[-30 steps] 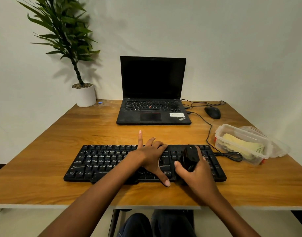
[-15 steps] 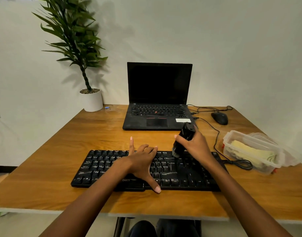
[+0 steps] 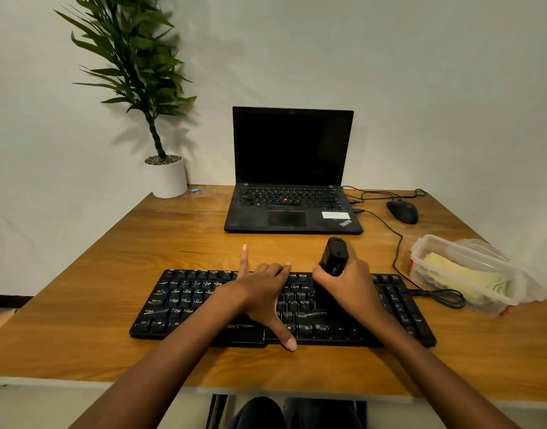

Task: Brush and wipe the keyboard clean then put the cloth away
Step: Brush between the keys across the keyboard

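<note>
keyboard (image 3: pixel 204 301), lower centre of frame, is pinned flat under the spread left hand (image 3: pixel 262 292) while a black brush (image 3: pixel 334 257) is clamped in the right hand (image 3: pixel 349 289) over its right half; it is judged light, stiff, best steadied by its frame, not the keycaps.

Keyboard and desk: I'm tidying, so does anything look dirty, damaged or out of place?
The keyboard shows pale streaks across its left keys, like dust. The tub holding the cloth stands open, lid beside it. A small blue scrap lies by the pot. Nothing looks broken or spilled.
</note>
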`<state>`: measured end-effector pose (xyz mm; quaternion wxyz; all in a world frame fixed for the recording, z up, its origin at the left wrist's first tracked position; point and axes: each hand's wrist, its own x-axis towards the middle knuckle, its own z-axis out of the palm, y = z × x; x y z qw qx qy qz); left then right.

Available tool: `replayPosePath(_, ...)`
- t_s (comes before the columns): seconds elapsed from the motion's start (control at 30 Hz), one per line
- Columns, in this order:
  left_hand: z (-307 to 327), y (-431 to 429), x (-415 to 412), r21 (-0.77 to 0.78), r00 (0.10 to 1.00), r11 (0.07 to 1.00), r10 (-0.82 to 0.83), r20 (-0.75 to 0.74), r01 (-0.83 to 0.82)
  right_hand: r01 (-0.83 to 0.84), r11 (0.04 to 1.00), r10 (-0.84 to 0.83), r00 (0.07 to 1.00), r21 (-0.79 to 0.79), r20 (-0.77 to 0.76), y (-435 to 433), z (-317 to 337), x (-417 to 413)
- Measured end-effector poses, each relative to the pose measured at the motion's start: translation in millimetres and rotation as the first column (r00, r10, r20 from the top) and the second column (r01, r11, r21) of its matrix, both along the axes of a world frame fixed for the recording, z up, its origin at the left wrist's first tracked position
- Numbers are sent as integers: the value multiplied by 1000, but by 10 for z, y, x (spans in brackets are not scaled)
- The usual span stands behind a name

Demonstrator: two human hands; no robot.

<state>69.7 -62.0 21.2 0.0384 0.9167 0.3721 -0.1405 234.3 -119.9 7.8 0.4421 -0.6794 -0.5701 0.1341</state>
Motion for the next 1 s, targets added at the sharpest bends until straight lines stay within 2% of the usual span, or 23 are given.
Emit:
replayPosePath(0.1,10,-4,3,3,1000,1000,-2,2,2,-63,994,59,997,-88,-46,23,107,49)
replayPosePath(0.2,5,4,6,6,1000,1000,1,-3,-1,1,1000,1,997,27,-78,139,210,85)
replayPosePath(0.27,3,-1,-1,2,1000,1000,7,-4,-7,11,999,-9,999,31,-52,138,117,-6)
replayPosePath(0.4,5,-4,-3,9,1000,1000,6,5,-6,-74,990,78,996,-116,30,117,62,-136)
replayPosePath(0.5,5,-10,5,10,1000,1000,8,-7,-8,-94,994,90,994,-56,-58,203,189,-47)
replayPosePath(0.57,4,-15,3,4,1000,1000,15,-10,-15,-160,987,156,984,-35,-86,205,172,-26)
replayPosePath(0.67,5,-10,-3,-7,1000,1000,11,-7,-12,-293,943,286,956,-158,-66,164,136,18)
replayPosePath(0.73,6,-10,0,-10,1000,1000,13,-7,-13,-313,927,314,949,-207,-28,188,211,82)
replayPosePath(0.83,-2,-6,5,-12,1000,1000,14,-7,-14,-317,942,308,947,-112,-86,215,220,68)
replayPosePath(0.9,-2,-8,4,-17,1000,1000,19,-6,-19,-343,933,328,935,-111,-139,191,154,22)
replayPosePath(1.0,-2,-5,-2,-18,1000,1000,21,-4,-21,-370,908,368,929,-198,-47,209,182,49)
